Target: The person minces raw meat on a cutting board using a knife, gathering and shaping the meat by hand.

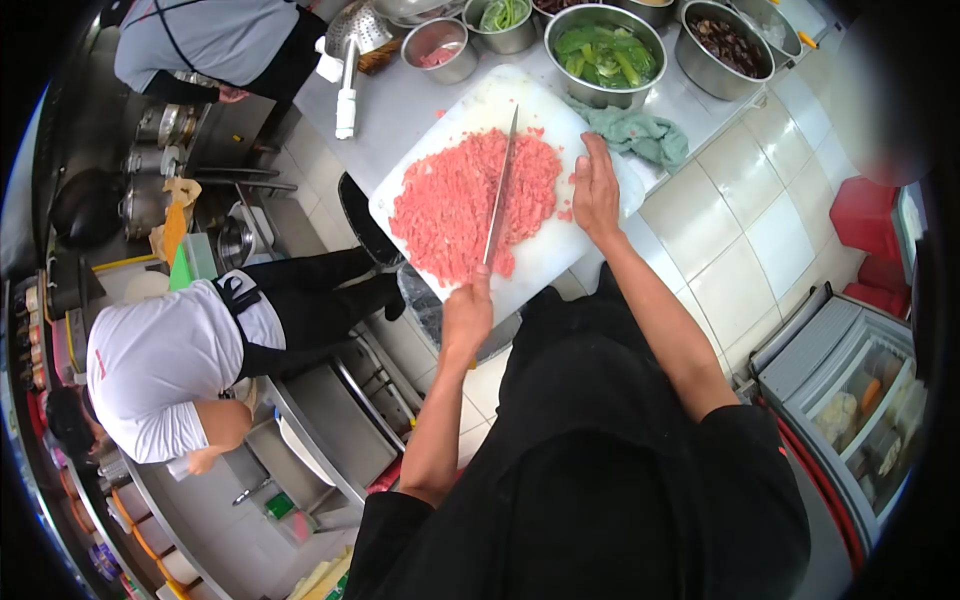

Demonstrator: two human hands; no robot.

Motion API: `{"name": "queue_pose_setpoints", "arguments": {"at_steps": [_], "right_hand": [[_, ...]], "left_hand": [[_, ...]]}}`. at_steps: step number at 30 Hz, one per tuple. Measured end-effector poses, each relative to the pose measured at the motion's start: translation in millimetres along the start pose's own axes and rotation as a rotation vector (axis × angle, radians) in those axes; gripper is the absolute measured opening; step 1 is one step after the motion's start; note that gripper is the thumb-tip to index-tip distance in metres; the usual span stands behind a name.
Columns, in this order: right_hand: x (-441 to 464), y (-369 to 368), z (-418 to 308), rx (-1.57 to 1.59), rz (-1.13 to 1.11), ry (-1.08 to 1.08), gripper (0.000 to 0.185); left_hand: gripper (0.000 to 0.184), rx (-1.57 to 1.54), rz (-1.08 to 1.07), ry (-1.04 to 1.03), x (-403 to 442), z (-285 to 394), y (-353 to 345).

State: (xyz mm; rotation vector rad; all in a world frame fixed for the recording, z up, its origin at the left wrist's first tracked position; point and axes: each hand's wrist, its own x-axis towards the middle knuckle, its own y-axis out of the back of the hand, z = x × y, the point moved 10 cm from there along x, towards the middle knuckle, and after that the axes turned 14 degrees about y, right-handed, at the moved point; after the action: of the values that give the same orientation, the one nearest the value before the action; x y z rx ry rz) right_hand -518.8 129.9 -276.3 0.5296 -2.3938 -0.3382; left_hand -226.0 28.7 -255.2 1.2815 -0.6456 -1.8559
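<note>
My left hand (467, 318) is wrapped round the handle of a long knife (502, 185), its blade lying across a pile of pink minced meat (430, 210). Under the meat is a white cutting board (545, 275), set at an angle on the steel table's near edge. My right hand (597, 190) is at the board's right side, fingers stretched out, holding nothing. Small bits of meat lie near it. Just beyond that hand a green cloth (640, 137) rests on the table.
Metal bowls of greens (608, 55), dark food (725, 45) and pink meat (440, 50) line the table's far side, beside a perforated ladle (350, 60). Two other people stand at left, one in white (165, 360), one in grey (210, 40). A glass-topped cooler (850, 390) is at right.
</note>
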Motion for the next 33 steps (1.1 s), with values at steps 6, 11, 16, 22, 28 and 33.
{"name": "queue_pose_setpoints", "arguments": {"at_steps": [6, 11, 16, 22, 28, 33], "right_hand": [[-7, 1, -2, 0.015, -0.03, -0.067, 0.05], [-5, 0, -4, 0.019, -0.017, -0.011, 0.05], [-8, 1, -3, 0.006, -0.014, -0.041, 0.052], [-13, 0, -3, 0.025, -0.029, -0.049, 0.054], [-8, -7, -3, 0.044, -0.016, -0.026, 0.054], [-7, 0, -3, 0.033, -0.008, -0.034, 0.051]], "left_hand": [[0.069, -0.367, 0.087, -0.105, -7, -12, -1], [0.074, -0.045, -0.096, 0.123, 4, -19, 1], [0.077, -0.217, 0.079, -0.027, -7, -16, -3], [0.07, -0.132, -0.071, 0.101, -19, 3, 16], [0.072, -0.146, 0.119, -0.114, -4, -16, -24], [0.07, -0.164, -0.043, 0.039, -34, 13, 13]]}}
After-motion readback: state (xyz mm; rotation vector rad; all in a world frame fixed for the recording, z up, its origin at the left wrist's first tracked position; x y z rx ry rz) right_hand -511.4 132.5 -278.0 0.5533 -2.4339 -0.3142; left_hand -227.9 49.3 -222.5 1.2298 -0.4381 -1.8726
